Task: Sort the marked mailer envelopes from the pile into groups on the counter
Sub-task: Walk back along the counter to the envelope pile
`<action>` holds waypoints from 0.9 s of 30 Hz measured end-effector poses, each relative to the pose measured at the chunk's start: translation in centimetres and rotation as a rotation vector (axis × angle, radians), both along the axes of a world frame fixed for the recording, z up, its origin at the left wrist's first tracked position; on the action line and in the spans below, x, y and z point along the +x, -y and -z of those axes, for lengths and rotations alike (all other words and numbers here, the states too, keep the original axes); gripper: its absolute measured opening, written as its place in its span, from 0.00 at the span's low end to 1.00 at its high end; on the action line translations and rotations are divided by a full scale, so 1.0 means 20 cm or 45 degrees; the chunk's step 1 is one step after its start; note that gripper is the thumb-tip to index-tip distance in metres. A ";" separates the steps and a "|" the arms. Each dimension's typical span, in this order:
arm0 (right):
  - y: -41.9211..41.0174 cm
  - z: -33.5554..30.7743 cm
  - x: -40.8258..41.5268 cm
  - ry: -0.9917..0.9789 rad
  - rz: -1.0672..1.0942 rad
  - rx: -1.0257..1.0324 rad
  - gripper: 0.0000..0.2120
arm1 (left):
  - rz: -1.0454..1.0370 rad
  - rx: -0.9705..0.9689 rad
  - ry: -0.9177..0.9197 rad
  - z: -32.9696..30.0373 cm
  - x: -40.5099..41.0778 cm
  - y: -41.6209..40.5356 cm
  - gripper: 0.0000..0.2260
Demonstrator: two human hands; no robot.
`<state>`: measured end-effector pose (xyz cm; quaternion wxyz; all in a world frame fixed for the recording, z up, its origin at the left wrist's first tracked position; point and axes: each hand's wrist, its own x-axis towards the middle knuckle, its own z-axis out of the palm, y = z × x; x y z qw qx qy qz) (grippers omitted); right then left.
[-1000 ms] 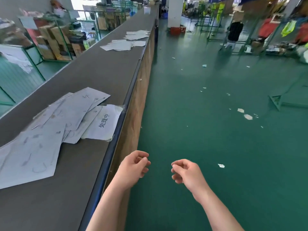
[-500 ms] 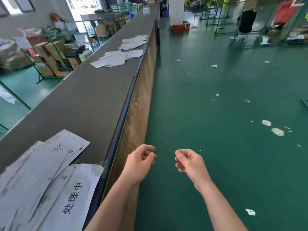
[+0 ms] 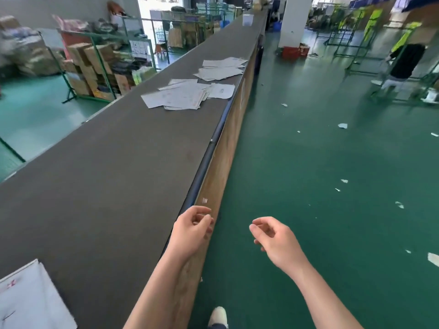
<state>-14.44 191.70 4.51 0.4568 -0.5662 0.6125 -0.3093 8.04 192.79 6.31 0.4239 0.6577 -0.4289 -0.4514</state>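
Here both hands hang empty with fingers loosely curled: the left hand (image 3: 193, 230) at the counter (image 3: 114, 176) edge, the right hand (image 3: 273, 238) apart over the green floor (image 3: 332, 162). Mailer envelopes (image 3: 183, 96) lie in groups far ahead on the counter; their markings are too small to read.

I hold both bare forearms out ahead of me, a gap between them. My left hand (image 3: 192, 230) hangs with fingers loosely curled, its grip holding nothing. My right hand (image 3: 275, 239) does the same, thumb and fingers loosely bent, nothing in its grip.
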 end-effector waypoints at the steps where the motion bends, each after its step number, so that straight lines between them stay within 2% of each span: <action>1: 0.14 0.00 -0.02 -0.018 0.016 0.005 0.04 | 0.009 0.009 0.000 -0.01 -0.02 0.17 0.06; 6: 0.71 -0.02 -0.17 -0.025 0.169 0.063 0.04 | 0.172 -0.007 0.009 -0.14 -0.18 0.87 0.06; 13: 1.59 0.10 -0.34 0.043 0.240 0.051 0.03 | 0.255 0.049 0.078 0.06 -0.40 1.75 0.06; 18: 2.29 0.18 -0.57 0.191 0.400 0.159 0.03 | 0.426 0.078 0.181 0.10 -0.64 2.49 0.06; 21: 2.70 0.12 -0.63 0.193 0.379 0.193 0.03 | 0.434 0.046 0.180 0.02 -0.73 2.90 0.07; 27: 3.56 -0.03 -0.61 0.155 0.186 0.132 0.02 | 0.271 0.015 0.150 -0.03 -0.71 3.61 0.08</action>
